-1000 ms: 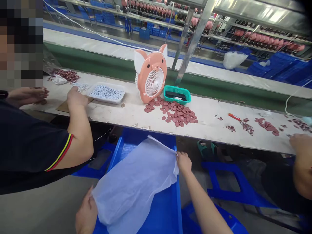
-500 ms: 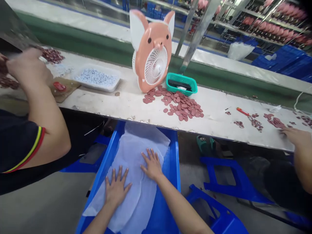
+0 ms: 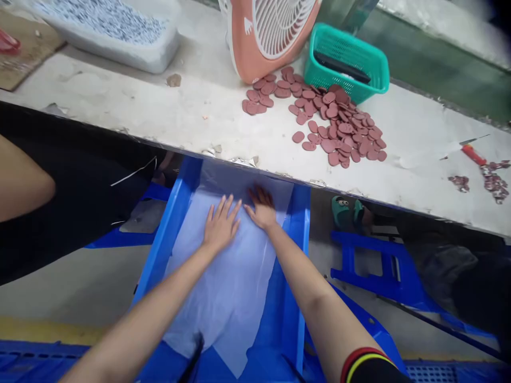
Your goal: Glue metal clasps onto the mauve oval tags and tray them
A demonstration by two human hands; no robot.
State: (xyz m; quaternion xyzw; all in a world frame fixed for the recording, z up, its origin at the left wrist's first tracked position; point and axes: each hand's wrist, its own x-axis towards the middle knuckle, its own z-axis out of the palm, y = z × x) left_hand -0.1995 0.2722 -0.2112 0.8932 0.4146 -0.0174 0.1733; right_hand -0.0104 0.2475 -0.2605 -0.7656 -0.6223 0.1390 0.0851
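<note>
A thin white sheet (image 3: 223, 287) lies inside a blue plastic crate (image 3: 293, 314) below the table's front edge. My left hand (image 3: 220, 223) rests flat on the sheet with fingers spread. My right hand (image 3: 262, 208) lies flat beside it, a little farther in, under the table's edge. Both palms press the sheet down and hold nothing.
On the white worktable (image 3: 167, 117) lie several reddish-brown discs (image 3: 331, 119), a pink fan (image 3: 271, 32), a teal basket (image 3: 347, 61) and a white tray of small pieces (image 3: 107, 29). Another person's arm (image 3: 22, 183) is at left. A blue stool (image 3: 383, 266) stands at right.
I held the sheet by its edges above the crate, then laid it in. Both hands have slid forward over it toward the crate's far end, and the view has moved in closer.
</note>
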